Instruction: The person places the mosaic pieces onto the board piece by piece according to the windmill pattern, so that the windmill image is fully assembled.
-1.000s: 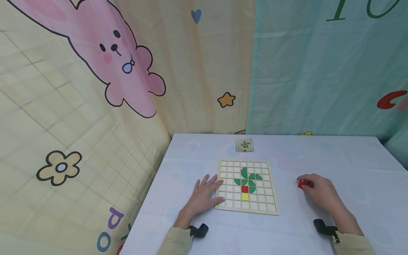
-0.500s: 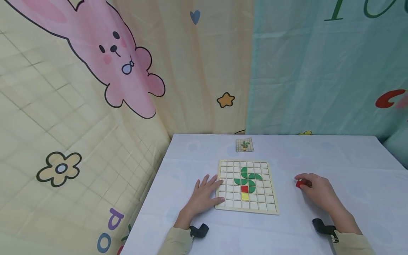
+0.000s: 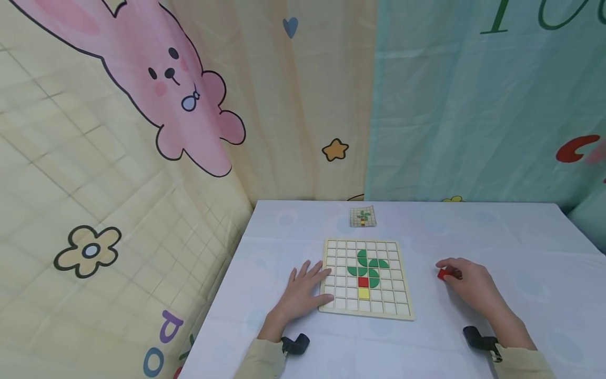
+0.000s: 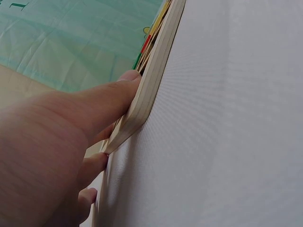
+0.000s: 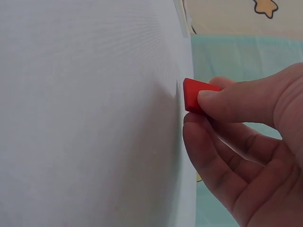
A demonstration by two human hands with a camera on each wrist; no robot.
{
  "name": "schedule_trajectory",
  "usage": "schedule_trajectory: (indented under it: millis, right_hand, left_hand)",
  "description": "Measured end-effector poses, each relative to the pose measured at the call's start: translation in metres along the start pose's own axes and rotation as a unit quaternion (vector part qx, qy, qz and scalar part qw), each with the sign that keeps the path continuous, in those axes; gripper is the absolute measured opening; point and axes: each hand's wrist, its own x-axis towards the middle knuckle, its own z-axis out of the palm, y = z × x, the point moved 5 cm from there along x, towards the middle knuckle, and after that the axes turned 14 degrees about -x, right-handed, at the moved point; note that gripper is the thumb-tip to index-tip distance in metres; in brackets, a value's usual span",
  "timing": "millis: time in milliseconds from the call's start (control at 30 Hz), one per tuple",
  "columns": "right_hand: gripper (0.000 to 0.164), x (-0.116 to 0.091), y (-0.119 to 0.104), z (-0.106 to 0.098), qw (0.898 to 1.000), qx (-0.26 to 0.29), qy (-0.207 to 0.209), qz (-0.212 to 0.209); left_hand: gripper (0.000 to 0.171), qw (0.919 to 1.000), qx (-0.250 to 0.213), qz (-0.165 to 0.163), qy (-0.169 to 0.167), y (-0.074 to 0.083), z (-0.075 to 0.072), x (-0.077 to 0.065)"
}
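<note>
A square wooden grid board lies on the table. On it sit several green rounded tiles, a red square tile and, just below that, a yellow square tile. My left hand rests with spread fingers on the board's left edge; in the left wrist view its thumb lies along the rim. Right of the board, a little above the cloth, my right hand pinches a red tile between thumb and fingers. The board is apart from that hand.
A small pattern card with a similar green, red and yellow design lies behind the board. The table has a white cloth, and printed curtains hang behind and to the left.
My right hand has shifted slightly to the left with the red tile in its fingers. My left hand and the board have stayed in place.
</note>
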Motion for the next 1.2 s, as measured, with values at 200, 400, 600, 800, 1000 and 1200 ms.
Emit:
schedule_trajectory:
  millis: [200,400,600,800,1000,1200]
  right_hand:
    - [0.031,0.001,-0.005,0.000,1.000,0.008,0.001,-0.006]
    - [0.032,0.001,-0.011,0.001,1.000,0.016,0.003,-0.014]
    - [0.032,0.001,-0.020,0.005,1.000,0.025,-0.001,-0.018]
    - [0.032,0.003,-0.027,0.006,0.999,0.027,-0.005,-0.018]
    - [0.031,0.004,-0.037,0.006,0.999,0.030,-0.002,-0.031]
    - [0.031,0.002,-0.048,0.011,0.998,0.032,0.001,-0.046]
  left_hand:
    - [0.070,0.9999,-0.001,0.011,0.005,0.000,0.000,0.000]
    - [0.071,1.0000,0.002,0.008,0.002,0.000,0.001,0.000]
    - [0.070,1.0000,-0.004,-0.005,-0.005,-0.001,0.001,-0.001]
    - [0.071,1.0000,0.002,0.003,-0.001,0.000,-0.001,0.002]
    - [0.071,1.0000,0.003,0.002,-0.002,-0.001,0.000,0.002]
    - [0.071,1.0000,0.007,0.001,-0.002,-0.003,0.001,0.001]
